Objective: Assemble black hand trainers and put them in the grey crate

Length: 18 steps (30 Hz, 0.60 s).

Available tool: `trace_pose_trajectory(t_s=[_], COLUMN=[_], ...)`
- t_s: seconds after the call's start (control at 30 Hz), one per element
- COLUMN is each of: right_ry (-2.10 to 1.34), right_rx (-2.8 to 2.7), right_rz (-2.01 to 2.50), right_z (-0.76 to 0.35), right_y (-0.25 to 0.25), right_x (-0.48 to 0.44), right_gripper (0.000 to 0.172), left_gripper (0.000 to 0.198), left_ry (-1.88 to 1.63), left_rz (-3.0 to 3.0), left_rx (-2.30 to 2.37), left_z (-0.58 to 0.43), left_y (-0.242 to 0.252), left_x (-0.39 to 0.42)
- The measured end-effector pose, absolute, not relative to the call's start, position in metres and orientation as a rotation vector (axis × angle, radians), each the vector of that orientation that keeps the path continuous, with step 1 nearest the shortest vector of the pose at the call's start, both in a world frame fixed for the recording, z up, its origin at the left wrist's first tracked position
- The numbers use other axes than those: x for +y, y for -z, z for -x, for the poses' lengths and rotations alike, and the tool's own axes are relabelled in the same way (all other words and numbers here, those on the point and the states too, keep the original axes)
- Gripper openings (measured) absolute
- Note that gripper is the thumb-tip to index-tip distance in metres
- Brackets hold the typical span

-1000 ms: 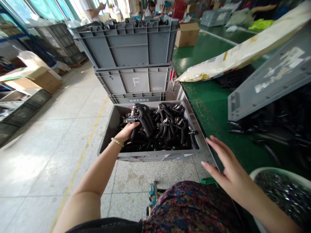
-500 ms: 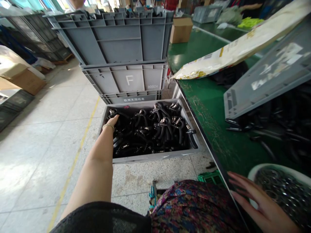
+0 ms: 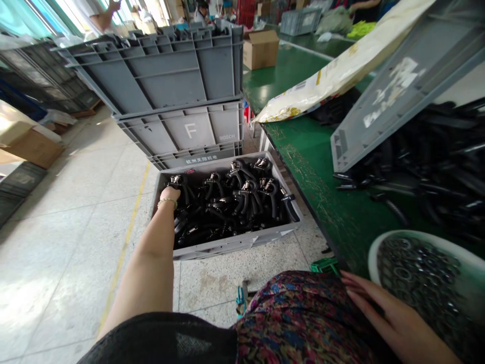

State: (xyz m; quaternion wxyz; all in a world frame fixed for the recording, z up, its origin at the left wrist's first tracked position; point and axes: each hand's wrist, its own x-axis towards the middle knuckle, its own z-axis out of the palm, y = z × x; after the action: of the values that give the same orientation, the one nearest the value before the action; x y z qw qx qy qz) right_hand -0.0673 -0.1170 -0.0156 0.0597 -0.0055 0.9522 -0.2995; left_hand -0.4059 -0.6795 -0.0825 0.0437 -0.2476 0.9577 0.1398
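My left hand (image 3: 170, 193) reaches into the left end of a grey crate (image 3: 242, 239). Its fingers bend down among black curved handles with silvery metal ends, and their tips are hidden, so whether they grip one is unclear. Right beside it lies a black curved handle (image 3: 186, 189) with a shiny end. More black curved handles (image 3: 248, 197) fill the crate. My right hand (image 3: 394, 316) holds nothing; its fingers stretch out at the edge of the green table, close to a white basin (image 3: 375, 260) of small metal rings.
Stacked grey crates (image 3: 182, 124) stand behind the open one. On the green table (image 3: 306, 162) are a tilted grey crate (image 3: 379, 116), a white printed sack (image 3: 303, 98), a heap of black parts (image 3: 428, 156) and a cardboard box (image 3: 261, 49). Other people are in the background.
My left hand has drawn slightly back toward me and its fingers have curled down. The view has shifted right, showing more of the basin. My right hand stays by the table edge.
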Motion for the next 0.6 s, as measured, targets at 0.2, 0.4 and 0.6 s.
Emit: trace_pose_trajectory(t_s=[0.2,0.4,0.6], right_ry=[0.872,0.830,0.815], right_rx=[2.943,2.969,3.004], right_rz=[0.049,0.150,0.202], right_z=[0.052,0.054,0.043], right_y=[0.022,0.019,0.027], right_x=[-0.109,-0.120,-0.117], right_gripper=[0.041,0.041,0.040], left_gripper=[0.038,0.045,0.080], left_ry=[-0.339,-0.377,-0.304], left_rz=[0.617,0.329,0.277], left_rx=[2.931,2.837,2.785], left_z=[0.389,0.387,0.326], left_y=[0.078,0.073,0.069], left_x=[-0.670,-0.655,-0.680])
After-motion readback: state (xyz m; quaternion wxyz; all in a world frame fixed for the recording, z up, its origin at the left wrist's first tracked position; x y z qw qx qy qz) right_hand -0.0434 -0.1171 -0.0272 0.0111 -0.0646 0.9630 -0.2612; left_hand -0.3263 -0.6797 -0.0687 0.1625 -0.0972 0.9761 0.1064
